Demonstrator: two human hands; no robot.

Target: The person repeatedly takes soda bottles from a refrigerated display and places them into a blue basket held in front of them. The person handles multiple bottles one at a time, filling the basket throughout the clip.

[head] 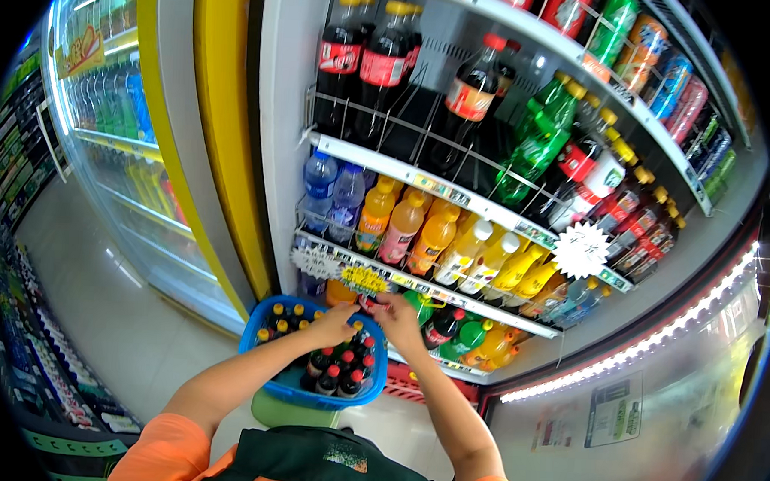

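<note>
A blue plastic basket [377,382] full of cola bottles [351,382], some with red caps and some with yellow, stands in front of an open drinks cooler. Over the basket's far part is my left hand [335,326], its fingers near the bottle caps; whether it grips one is unclear. My right hand [396,317] is at the basket's far right edge, by the cooler's lower shelf, close to a red-labelled item [372,304] partly hidden between the hands. Its grip cannot be made out. Above the hands hangs a yellow star-shaped price tag [365,280].
The cooler's wire-fronted shelves hold juice bottles [402,228], large cola bottles [384,66], a leaning green bottle [537,141] and cans [672,82]. A yellow pillar [226,104] and a glass-door cooler [138,146] stand left. A green stool or box [294,412] is beneath the basket.
</note>
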